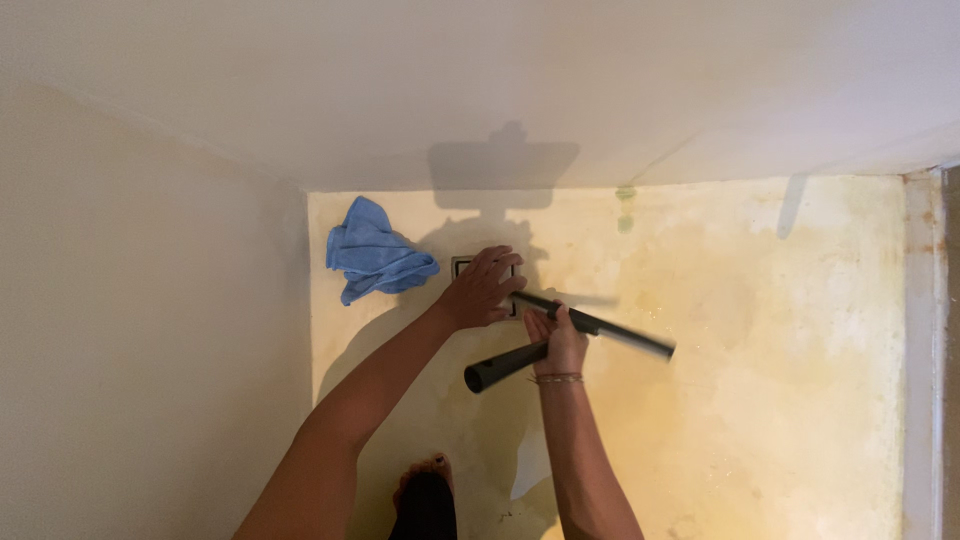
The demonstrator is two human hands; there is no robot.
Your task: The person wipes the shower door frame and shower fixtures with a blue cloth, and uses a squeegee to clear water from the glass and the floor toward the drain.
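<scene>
My left hand (pixel 482 290) rests flat, fingers spread, on a small dark square drain cover (pixel 462 265) set in the yellowish floor. My right hand (pixel 558 338) grips a black squeegee by its thick tube handle (pixel 505 366), just right of the drain. The squeegee's long thin blade (pixel 615 330) slants down to the right, slightly blurred. A thin bracelet circles my right wrist. The drain is mostly hidden under my left hand.
A crumpled blue cloth (pixel 375 253) lies on the floor left of the drain, near the corner. White walls close in on the left and back. A pale raised edge (pixel 925 350) runs down the right. My foot (pixel 425 490) shows at the bottom.
</scene>
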